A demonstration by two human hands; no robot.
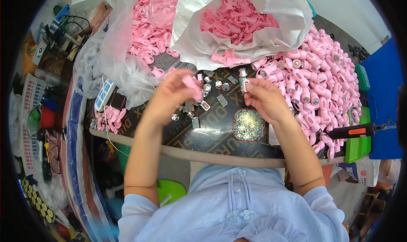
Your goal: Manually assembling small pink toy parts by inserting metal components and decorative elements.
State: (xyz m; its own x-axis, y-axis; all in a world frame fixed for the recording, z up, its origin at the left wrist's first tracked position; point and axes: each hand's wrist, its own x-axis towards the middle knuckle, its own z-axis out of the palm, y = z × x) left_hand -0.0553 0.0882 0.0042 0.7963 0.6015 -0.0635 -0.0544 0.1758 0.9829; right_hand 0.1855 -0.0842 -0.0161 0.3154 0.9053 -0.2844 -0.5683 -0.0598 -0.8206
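My left hand (169, 94), a little smeared by motion, is closed round a pink plastic casing (193, 88) above the middle of the dark table. To its right, my right hand (268, 99) pinches a small circuit board assembly (243, 81) upright between thumb and fingertips. Its upper end is silvery, its lower part green and white. Between and below the hands lie loose silvery reflector cups (207, 87) and small green circuit boards (221, 100). In front of my right hand is a dark-rimmed tray (249, 124) full of tiny shiny parts.
A white sack (186, 43) of pink casings stands at the back, beside a clear plastic bag (116, 43). Pink assembled torches (313, 79) are heaped on the right. An orange-and-black handled tool (352, 131) hangs near a green basket (358, 146). A multi-socket power strip (104, 94) lies left.
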